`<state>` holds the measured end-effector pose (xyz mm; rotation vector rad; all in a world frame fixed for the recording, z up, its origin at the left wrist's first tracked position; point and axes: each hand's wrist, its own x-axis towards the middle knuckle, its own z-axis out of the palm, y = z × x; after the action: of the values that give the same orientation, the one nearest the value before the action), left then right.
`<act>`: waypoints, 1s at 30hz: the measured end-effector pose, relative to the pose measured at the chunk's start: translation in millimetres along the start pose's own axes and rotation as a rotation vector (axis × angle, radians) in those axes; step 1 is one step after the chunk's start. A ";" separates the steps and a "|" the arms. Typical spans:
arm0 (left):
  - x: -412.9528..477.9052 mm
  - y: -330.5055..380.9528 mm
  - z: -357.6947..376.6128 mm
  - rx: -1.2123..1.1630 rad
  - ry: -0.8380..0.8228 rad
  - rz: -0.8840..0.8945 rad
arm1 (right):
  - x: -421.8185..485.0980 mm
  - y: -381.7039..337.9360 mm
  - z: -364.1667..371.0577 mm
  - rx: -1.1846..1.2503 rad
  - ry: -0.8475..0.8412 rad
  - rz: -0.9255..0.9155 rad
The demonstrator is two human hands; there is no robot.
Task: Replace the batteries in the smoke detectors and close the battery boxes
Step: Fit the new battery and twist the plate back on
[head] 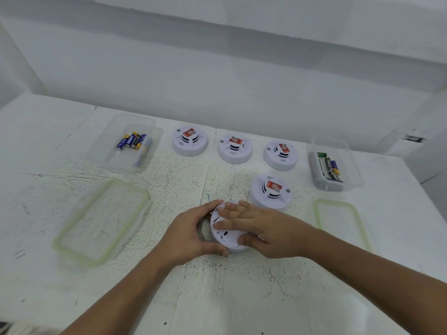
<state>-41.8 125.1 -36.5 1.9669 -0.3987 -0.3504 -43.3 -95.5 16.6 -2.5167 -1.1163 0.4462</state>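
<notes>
Fingers of left hand curled round rim of smoke detector, face down on table, centre front; right hand flat across its back. Brace left, press evenly right, close flush without tilting.

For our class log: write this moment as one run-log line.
left hand grips upturned detector | right hand presses its back

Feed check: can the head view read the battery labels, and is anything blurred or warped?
Head view: soft even light, no glare; white table bows from wide-angle distortion; labels on blue-and-yellow batteries in the left clear plastic tub too soft to read; left hand and right hand on the white round smoke detector slightly blurred.
</notes>
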 end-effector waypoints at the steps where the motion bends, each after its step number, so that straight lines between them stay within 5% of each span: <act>1: 0.0 -0.8 0.3 -0.001 0.002 -0.001 | 0.3 1.2 1.3 -0.014 -0.006 -0.014; 30: 6.5 4.7 8.5 0.116 -0.020 0.053 | -1.7 -16.5 -4.3 -0.270 0.023 0.059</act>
<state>-40.1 113.5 -36.1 2.0630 -0.4927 -0.3198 -53.2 -87.3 27.8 -2.7856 -1.1648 0.2979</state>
